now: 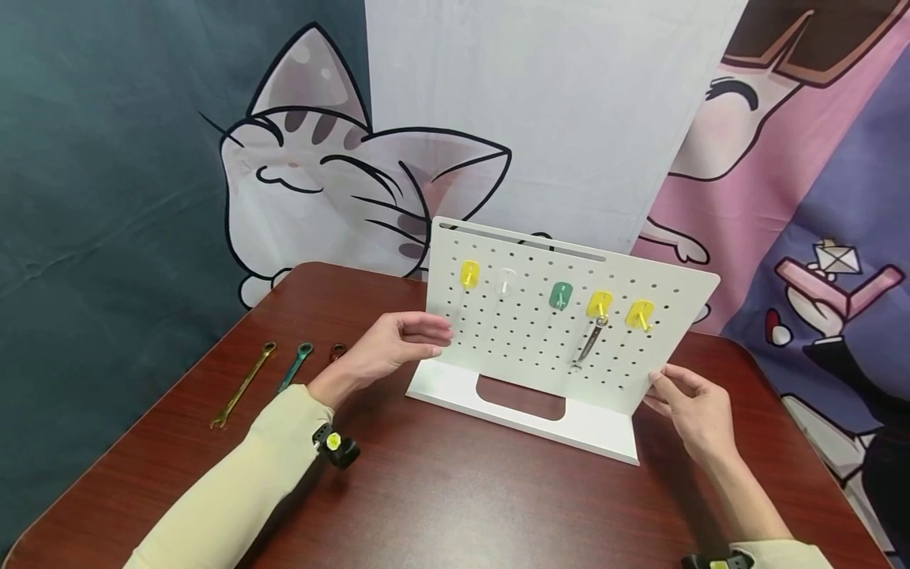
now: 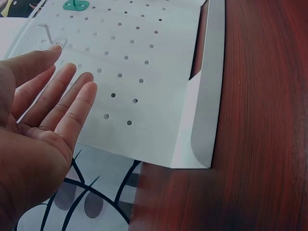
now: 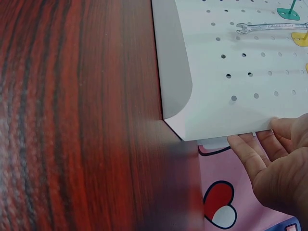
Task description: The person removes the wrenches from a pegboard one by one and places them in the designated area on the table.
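A white pegboard stand stands upright on the table, turned at a slight angle. My right hand holds its right edge low down, thumb at the front face and fingers reaching behind the edge. In the right wrist view the thumb overlaps the board's edge. Beside the left edge is my left hand, fingers straight and slightly spread, holding nothing. Yellow hooks, a clear hook and a green hook sit in the upper holes. From one yellow hook hangs a silver wrench.
Left of the board on the brown table lie a gold wrench, a teal wrench and a reddish wrench, partly hidden by my left hand. A printed cartoon cloth hangs behind the table.
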The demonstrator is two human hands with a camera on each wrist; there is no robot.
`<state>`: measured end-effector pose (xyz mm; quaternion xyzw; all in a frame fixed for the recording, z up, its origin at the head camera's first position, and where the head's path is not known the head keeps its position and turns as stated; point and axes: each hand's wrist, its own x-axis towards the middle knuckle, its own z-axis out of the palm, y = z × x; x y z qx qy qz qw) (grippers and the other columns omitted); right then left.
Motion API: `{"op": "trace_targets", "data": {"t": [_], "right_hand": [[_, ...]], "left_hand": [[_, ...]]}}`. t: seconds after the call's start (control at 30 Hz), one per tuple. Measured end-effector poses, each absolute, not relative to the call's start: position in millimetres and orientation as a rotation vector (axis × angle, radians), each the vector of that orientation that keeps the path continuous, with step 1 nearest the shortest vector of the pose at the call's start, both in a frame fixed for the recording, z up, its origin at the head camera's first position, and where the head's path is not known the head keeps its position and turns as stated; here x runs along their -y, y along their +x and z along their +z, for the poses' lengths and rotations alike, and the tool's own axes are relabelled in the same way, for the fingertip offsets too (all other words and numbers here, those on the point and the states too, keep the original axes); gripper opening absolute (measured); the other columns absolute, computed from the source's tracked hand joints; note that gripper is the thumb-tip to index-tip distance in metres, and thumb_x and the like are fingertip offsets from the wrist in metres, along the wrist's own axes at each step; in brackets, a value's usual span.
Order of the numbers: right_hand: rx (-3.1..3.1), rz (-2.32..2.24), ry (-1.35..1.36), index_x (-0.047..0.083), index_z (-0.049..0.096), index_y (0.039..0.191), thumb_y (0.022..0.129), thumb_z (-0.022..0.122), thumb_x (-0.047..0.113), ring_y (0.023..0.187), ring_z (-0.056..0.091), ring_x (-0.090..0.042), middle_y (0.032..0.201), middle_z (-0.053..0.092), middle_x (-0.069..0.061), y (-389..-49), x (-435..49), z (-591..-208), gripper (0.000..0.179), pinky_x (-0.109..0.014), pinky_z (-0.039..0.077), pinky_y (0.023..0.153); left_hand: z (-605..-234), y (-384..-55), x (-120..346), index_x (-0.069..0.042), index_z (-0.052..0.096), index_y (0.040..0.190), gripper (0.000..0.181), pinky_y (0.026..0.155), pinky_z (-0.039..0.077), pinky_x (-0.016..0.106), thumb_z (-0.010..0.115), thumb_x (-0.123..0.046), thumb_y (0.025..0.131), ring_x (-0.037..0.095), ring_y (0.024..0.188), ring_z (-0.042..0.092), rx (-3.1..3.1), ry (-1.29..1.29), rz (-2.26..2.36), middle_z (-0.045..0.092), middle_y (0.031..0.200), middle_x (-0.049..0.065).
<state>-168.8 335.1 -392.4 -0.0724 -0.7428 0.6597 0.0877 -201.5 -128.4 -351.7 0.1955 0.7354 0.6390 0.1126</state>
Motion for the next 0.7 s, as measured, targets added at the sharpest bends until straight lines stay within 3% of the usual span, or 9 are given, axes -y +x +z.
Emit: {"op": "trace_targets", "data": {"t": [0.13,0.37,0.7], "right_hand": [[2.210,1.969,-0.219,0.007,0.075,0.113,0.098,0.076,0.011,0.076,0.078,-0.005,0.088,0.077,0.016,-168,-335,-392,0.015,-0.023,0.065,0.070],[2.229,1.949,-0.227,0.002,0.073,0.117,0.099,0.076,0.012,0.077,0.078,-0.005,0.088,0.077,0.016,-168,-335,-390,0.021,-0.023,0.065,0.071],[2.246,1.931,-0.238,0.001,0.072,0.120,0.099,0.075,0.013,0.077,0.078,-0.005,0.088,0.076,0.017,-168,-335,-391,0.024,-0.022,0.064,0.070]], "left_hand": [[-351,-203,125,0.009,0.059,0.142,0.048,0.100,0.060,0.028,0.070,0.006,0.096,0.042,0.128,0.067,-2.139,0.603,1.876,0.064,0.139,0.033],[-350,-202,120,0.010,0.058,0.142,0.048,0.102,0.060,0.031,0.069,0.006,0.096,0.048,0.132,0.062,-2.117,0.621,1.886,0.062,0.140,0.034],[-348,-202,111,0.009,0.057,0.144,0.049,0.105,0.059,0.034,0.069,0.007,0.096,0.043,0.130,0.065,-2.106,0.634,1.892,0.063,0.140,0.033]]}}
